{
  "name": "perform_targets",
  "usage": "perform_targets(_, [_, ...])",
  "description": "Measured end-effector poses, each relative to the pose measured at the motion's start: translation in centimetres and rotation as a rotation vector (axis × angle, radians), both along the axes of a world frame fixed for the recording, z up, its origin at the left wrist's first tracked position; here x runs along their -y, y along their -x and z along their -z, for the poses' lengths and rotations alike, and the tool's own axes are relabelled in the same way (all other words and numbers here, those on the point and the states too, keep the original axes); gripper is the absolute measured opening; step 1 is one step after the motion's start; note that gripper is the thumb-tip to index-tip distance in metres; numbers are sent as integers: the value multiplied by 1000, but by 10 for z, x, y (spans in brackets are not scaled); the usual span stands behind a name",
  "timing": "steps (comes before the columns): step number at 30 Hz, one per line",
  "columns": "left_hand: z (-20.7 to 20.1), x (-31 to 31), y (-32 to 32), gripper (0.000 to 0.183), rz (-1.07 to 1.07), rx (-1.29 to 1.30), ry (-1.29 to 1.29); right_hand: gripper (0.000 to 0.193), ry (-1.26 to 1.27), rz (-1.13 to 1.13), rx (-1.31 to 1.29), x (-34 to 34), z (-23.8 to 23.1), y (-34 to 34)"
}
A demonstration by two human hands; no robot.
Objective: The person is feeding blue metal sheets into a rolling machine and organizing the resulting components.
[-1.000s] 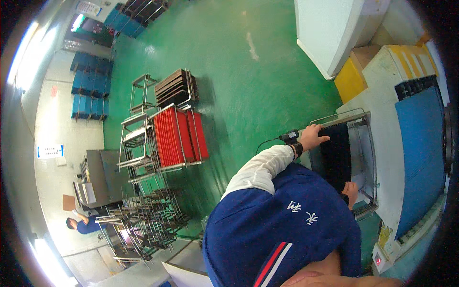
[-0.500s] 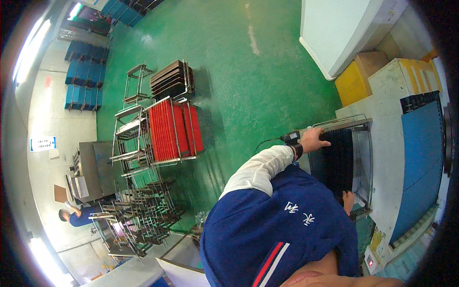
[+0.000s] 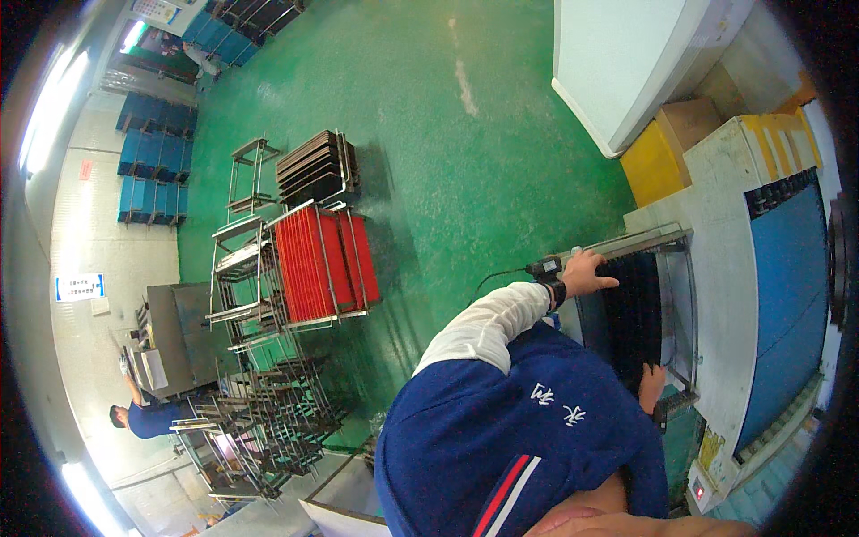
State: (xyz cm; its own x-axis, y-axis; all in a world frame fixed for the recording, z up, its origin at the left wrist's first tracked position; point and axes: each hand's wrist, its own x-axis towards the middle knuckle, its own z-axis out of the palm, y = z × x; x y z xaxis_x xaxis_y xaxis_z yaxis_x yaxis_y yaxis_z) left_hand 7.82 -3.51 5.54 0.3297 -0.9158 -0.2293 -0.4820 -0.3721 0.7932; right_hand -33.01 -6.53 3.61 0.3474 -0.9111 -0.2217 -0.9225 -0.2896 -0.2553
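A row of black panels (image 3: 633,304) stands close together in a metal rack (image 3: 687,313) at the right. At the far end of the row is my left hand (image 3: 584,272), with a white sleeve and a dark band on the wrist. Its thumb is spread from the fingers, over the corner of the panels and the rack's rim. My right hand (image 3: 651,388) rests at the near end, its fingertips apart and touching the panels' edge. Neither hand is closed around a panel that I can make out. A small black device (image 3: 543,268) with a cable sits at my left wrist.
Right of the rack stands a machine with a blue sheet (image 3: 783,313). Beyond are a yellow box (image 3: 650,164) and a white cabinet (image 3: 640,72). Leftward, metal racks hold red panels (image 3: 309,264) and brown panels (image 3: 315,168). A co-worker (image 3: 148,419) stands at far left.
My right hand has shifted slightly nearer along the panels' edge; the left hand stays at the far corner. The co-worker's brown board no longer shows. Another person appears at the top left.
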Motion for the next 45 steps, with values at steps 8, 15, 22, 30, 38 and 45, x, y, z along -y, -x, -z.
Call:
perform_targets(8, [7,1,-5,78,55,-9,75,40,-15,-96,-123,3,26,28])
perform_targets(15, [6,-6,-9,79,45,-38,55,41,-91,109,-160,2,10,-1])
perform_targets(22, [3,-6,-8,71,55,-55,21,34,-24,2,-64,-5,5,11])
perform_targets(30, [-2,-4,-14,71,106,-64,-10,38,-103,124,-110,-2,0,-3])
perform_targets(38, [5,1,-21,78,148,-33,15,42,-180,250,-175,0,-37,-40])
perform_targets(45, [-19,6,-23,77,187,-55,-53,42,-26,218,-241,-1,7,-2])
